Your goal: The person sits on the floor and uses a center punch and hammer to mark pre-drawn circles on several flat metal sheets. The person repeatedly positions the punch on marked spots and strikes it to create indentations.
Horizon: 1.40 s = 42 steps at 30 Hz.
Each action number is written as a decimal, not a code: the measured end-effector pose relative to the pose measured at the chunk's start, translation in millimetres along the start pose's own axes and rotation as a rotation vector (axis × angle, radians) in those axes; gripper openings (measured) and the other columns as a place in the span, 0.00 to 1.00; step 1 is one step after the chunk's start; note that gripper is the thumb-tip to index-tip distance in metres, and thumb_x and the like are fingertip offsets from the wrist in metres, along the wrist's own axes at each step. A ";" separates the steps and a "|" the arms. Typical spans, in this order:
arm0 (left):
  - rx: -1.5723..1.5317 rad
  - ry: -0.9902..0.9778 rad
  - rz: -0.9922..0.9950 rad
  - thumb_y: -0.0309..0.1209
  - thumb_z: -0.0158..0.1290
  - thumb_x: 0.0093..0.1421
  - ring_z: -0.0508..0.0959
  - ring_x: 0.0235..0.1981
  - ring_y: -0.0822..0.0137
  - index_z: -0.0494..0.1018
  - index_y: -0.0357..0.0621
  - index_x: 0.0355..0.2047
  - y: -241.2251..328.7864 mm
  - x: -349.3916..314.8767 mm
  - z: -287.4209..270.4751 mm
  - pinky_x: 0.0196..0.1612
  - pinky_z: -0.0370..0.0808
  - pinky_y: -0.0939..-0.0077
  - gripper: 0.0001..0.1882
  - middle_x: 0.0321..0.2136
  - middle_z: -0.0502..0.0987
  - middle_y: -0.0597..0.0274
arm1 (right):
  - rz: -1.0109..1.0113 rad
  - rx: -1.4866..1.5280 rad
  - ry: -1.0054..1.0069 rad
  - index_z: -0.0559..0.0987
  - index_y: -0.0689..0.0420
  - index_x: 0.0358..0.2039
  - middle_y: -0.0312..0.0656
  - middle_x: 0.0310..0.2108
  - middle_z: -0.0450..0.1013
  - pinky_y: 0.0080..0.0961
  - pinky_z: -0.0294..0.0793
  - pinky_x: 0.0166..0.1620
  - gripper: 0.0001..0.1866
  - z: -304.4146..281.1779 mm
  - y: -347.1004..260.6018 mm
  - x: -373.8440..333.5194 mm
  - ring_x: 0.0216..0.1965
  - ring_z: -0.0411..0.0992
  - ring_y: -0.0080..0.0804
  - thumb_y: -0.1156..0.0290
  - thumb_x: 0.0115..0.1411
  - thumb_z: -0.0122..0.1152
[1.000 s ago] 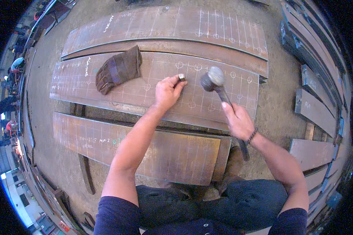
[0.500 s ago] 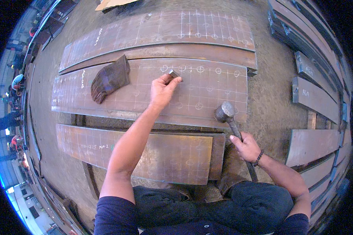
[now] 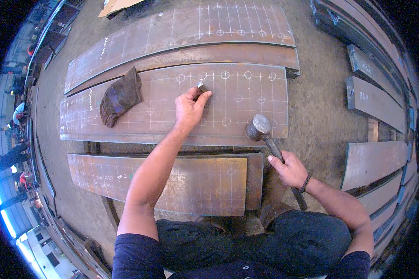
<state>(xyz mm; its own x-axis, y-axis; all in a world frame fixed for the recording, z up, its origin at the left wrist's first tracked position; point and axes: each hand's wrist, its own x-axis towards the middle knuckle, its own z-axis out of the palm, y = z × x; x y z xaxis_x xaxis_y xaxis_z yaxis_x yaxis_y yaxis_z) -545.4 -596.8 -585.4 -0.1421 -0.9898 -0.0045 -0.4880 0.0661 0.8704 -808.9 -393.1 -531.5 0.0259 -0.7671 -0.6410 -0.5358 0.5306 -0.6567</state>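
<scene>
Metal piece [image 3: 203, 87] partly behind left hand [image 3: 190, 109]

Brownish-grey floor [image 3: 312, 93] runs from 2 o'clock round to 9. Slabs [image 3: 377, 156] are stacked along the rim from 1 to 4. A tan sheet [image 3: 118, 6] lies at 11. At 8, a white wall [image 3: 43, 248] has dark windows [image 3: 53, 259]; bright, blue-edged light [image 3: 7, 223] streaks between 8 and 9.
</scene>
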 end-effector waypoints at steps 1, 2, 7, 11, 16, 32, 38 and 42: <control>0.012 -0.008 0.006 0.34 0.61 0.56 0.78 0.27 0.75 0.80 0.37 0.36 0.7 0.3 -0.4 0.33 0.75 0.75 0.12 0.25 0.82 0.57 | -0.006 -0.032 0.008 0.72 0.64 0.28 0.50 0.20 0.70 0.40 0.69 0.33 0.25 -0.5 -0.1 0.2 0.25 0.70 0.44 0.49 0.63 0.52; 0.042 -0.014 -0.002 0.34 0.61 0.56 0.78 0.27 0.74 0.79 0.37 0.36 1.5 0.5 -0.7 0.33 0.75 0.74 0.12 0.25 0.82 0.57 | 0.012 -0.016 -0.001 0.73 0.64 0.28 0.50 0.20 0.70 0.40 0.70 0.33 0.25 -0.6 -0.5 0.8 0.25 0.70 0.43 0.50 0.63 0.52; 0.102 -0.043 0.028 0.34 0.60 0.56 0.80 0.27 0.72 0.79 0.37 0.36 4.7 -0.5 -1.0 0.34 0.75 0.73 0.12 0.26 0.82 0.55 | 0.074 0.032 -0.001 0.74 0.65 0.30 0.50 0.22 0.71 0.39 0.71 0.34 0.25 1.5 -3.5 1.4 0.26 0.72 0.42 0.50 0.63 0.53; 0.091 -0.048 0.028 0.35 0.60 0.56 0.81 0.28 0.70 0.79 0.38 0.36 1.6 1.4 -1.0 0.34 0.76 0.72 0.13 0.27 0.82 0.54 | 0.041 0.049 -0.029 0.74 0.65 0.31 0.51 0.23 0.72 0.40 0.72 0.35 0.24 -0.7 -5.8 -0.1 0.27 0.73 0.44 0.51 0.63 0.52; -0.018 -0.057 -0.018 0.35 0.61 0.57 0.77 0.29 0.74 0.79 0.37 0.35 -3.0 1.6 0.1 0.35 0.74 0.74 0.13 0.28 0.82 0.58 | 0.077 -0.016 -0.013 0.74 0.65 0.31 0.51 0.23 0.72 0.40 0.71 0.35 0.24 -0.8 -9.5 -0.1 0.27 0.73 0.44 0.52 0.63 0.52; -0.312 -0.080 -0.145 0.29 0.64 0.55 0.75 0.31 0.79 0.79 0.37 0.38 -13.2 7.2 -4.6 0.36 0.72 0.81 0.12 0.30 0.80 0.68 | -0.001 -0.055 0.026 0.73 0.63 0.27 0.50 0.20 0.70 0.41 0.69 0.31 0.24 0.7 -2.8 1.0 0.24 0.70 0.44 0.50 0.62 0.53; -0.211 -0.100 -0.134 0.32 0.64 0.54 0.76 0.31 0.77 0.78 0.37 0.39 -12.3 6.7 -5.1 0.36 0.73 0.80 0.15 0.31 0.81 0.65 | -0.040 -0.054 0.031 0.72 0.62 0.26 0.48 0.19 0.69 0.39 0.69 0.30 0.23 1.0 0.8 2.7 0.23 0.69 0.41 0.51 0.63 0.54; -0.119 -0.081 -0.072 0.34 0.64 0.54 0.76 0.31 0.76 0.78 0.36 0.40 -5.3 3.3 -6.6 0.37 0.73 0.78 0.17 0.31 0.81 0.64 | -0.052 -0.023 0.029 0.73 0.62 0.27 0.48 0.20 0.70 0.39 0.69 0.31 0.22 1.2 -1.6 1.9 0.23 0.69 0.41 0.53 0.63 0.54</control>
<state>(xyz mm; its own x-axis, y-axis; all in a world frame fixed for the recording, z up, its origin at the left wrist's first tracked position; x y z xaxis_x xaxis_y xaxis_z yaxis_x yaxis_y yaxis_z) -537.7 -601.3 -586.8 -0.1818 -0.9778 -0.1044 -0.3943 -0.0248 0.9186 -807.0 -395.0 -532.1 0.0301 -0.8039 -0.5941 -0.5535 0.4815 -0.6796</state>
